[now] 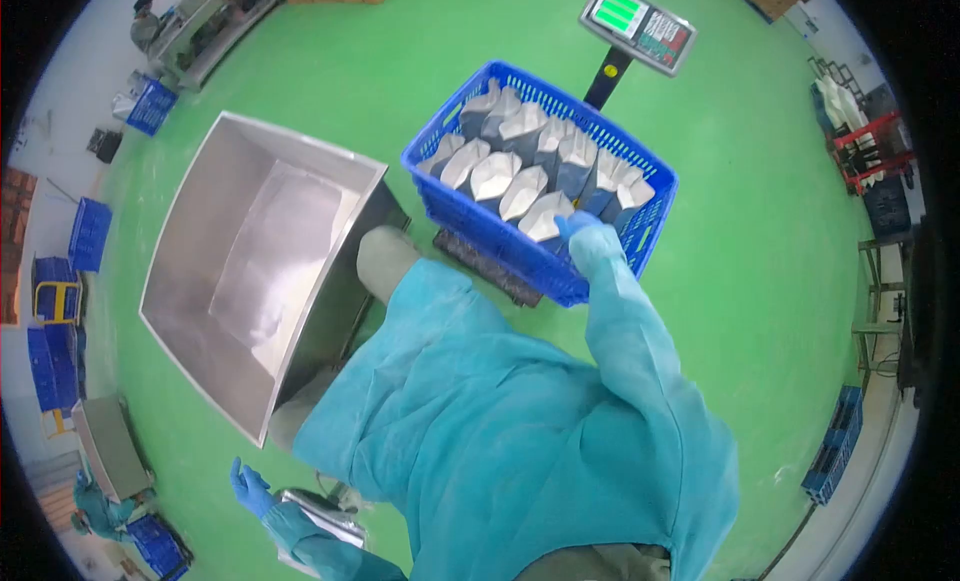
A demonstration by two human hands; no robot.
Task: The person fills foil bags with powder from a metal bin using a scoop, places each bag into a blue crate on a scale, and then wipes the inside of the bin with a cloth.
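Observation:
A blue plastic crate (465,221) on a scale holds several grey-white open-topped bags (495,176) in rows. My right hand (577,224), in a blue glove, is at the crate's near side against one bag; its fingers are partly hidden, so its grip is unclear. Low on the left, my left hand (252,489), also blue-gloved, has its fingers apart and holds nothing. Beside it lies a shiny silvery object (325,516), partly under my sleeve. The scale's display (638,26) stands behind the crate with green lit digits.
A large steel bin (185,251) with white material inside stands left of the crate. Blue crates (90,234) line the left wall. Two people are at the far left, one at a metal table (215,31). A blue pallet (835,446) leans at right.

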